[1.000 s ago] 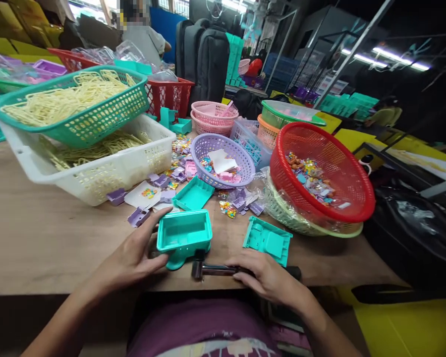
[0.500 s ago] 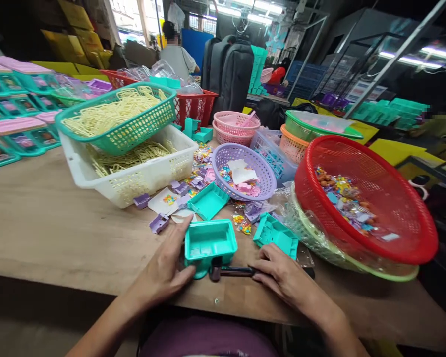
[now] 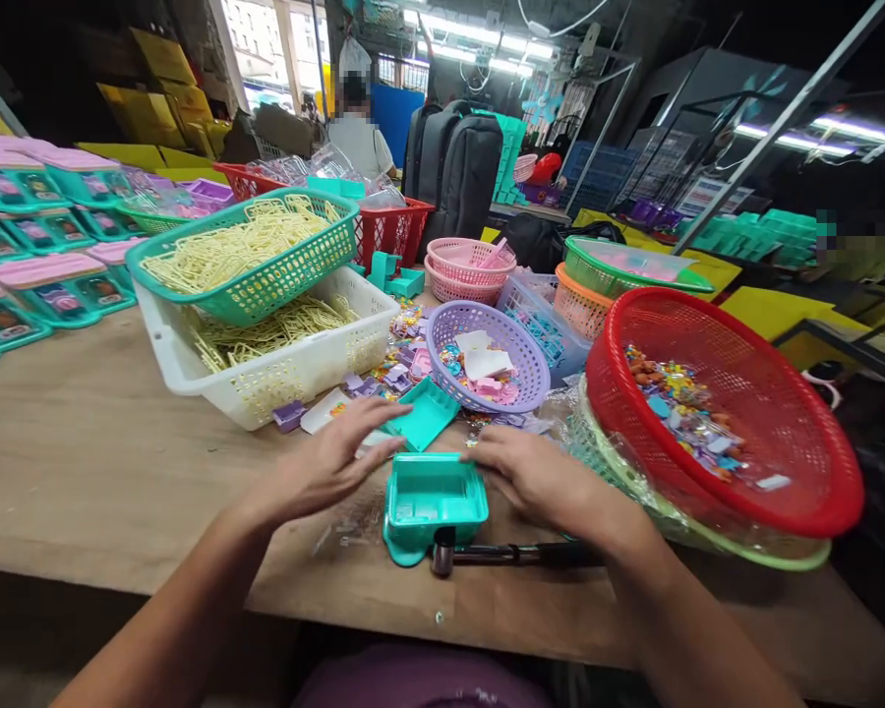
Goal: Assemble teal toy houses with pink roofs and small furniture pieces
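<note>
A teal plastic box (image 3: 437,513) stands on the table before me, its hollow side facing up. Against its near side lies a hammer (image 3: 487,556), the dark head touching or nearly touching the box and the handle pointing right. My left hand (image 3: 328,460) hovers to the left of the box with fingers stretched apart, holding nothing. Over the box's upper right corner my right hand (image 3: 538,482) reaches in, fingers extended; nothing shows in it. Just behind the box is a shallow teal tray piece (image 3: 424,415). My right hand and forearm cover what lies behind them.
A purple basket (image 3: 535,369) of small parts sits behind the tray piece. To the right leans a large red basket (image 3: 796,433). On the left, a teal basket (image 3: 265,295) rests on a white crate (image 3: 317,364). Packed toy boxes (image 3: 51,280) stand far left. A person (image 3: 358,138) is behind.
My left hand has let go of the teal box and lifted left. My right hand has left the hammer handle and moved up toward the box's corner.
</note>
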Available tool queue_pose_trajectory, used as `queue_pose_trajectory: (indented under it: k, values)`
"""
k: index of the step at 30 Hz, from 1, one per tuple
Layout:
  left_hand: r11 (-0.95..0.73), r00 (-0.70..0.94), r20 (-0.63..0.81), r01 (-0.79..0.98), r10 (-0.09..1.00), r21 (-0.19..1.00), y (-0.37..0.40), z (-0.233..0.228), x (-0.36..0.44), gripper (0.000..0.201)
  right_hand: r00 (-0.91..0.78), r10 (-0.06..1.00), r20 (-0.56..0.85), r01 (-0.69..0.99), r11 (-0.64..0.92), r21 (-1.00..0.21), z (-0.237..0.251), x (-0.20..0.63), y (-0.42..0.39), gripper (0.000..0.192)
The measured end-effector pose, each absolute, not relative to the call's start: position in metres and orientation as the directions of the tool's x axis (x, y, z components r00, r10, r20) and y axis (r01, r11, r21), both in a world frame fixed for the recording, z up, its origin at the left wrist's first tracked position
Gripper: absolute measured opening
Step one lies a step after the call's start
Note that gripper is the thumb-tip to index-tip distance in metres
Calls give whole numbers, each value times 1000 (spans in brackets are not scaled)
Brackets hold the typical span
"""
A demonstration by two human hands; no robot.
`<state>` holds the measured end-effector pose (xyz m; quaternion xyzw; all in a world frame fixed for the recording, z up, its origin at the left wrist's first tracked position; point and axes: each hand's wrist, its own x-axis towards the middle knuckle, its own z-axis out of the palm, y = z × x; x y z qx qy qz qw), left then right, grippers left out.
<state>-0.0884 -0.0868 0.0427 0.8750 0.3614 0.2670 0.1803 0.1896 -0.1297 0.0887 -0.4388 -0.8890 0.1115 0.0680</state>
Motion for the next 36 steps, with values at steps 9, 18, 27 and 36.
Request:
queue_pose_trajectory:
  k: [9,18,27,36]
  values:
    - [-506,411,379,840,829,196,-28,14,-110,39,-537,839,-87,844,535,-48,74,195,-88,22]
    - [-442,430,104,862,897,248,0,11,-78,17,-610,793,9,786,606,-121,75,133,-43,27]
    - [-623,591,214,677,777,392,-63,-10,-55,26,-648,753,-118,761,647,-52,48,113,-31,31]
    - [-648,649,185,606,738,461,-61,3,-82,26,-482,845,-231,853,513,97,58,111,-32,26]
